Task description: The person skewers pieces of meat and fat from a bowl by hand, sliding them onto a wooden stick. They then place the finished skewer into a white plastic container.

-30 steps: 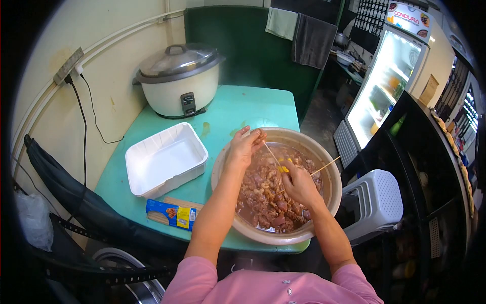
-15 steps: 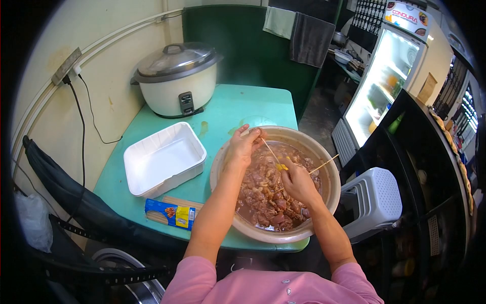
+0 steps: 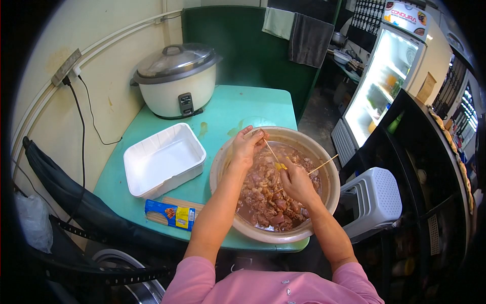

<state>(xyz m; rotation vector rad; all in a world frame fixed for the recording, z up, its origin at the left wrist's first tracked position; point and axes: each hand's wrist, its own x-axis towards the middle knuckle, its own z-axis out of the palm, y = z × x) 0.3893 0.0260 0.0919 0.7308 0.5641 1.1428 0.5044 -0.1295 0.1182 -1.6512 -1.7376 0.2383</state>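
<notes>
A wide beige basin (image 3: pixel 221 167) holds chunks of raw meat (image 3: pixel 276 218) in brownish liquid. Over its far side, my left hand (image 3: pixel 246 147) is closed, fingertips pinched at the upper end of a thin bamboo skewer (image 3: pixel 271 149). Whether a bit of meat is between those fingers is hard to make out. My right hand (image 3: pixel 297 183) is wrapped round the lower part of the same skewer, with a small yellow piece (image 3: pixel 280 166) by its fingers. A second bamboo skewer (image 3: pixel 324 164) slants under my right hand and sticks out past the basin's right rim.
On the green table (image 3: pixel 243 104) left of the basin are a white plastic tray (image 3: pixel 162 157) and a blue-labelled pack of skewers (image 3: pixel 172 213). A large rice cooker (image 3: pixel 174 81) stands behind. Right of the table are a white stool (image 3: pixel 372 200) and dark shelving (image 3: pixel 405 157).
Both hands keep almost the same place and hold. My left hand's fingers shift very slightly at the skewer's end.
</notes>
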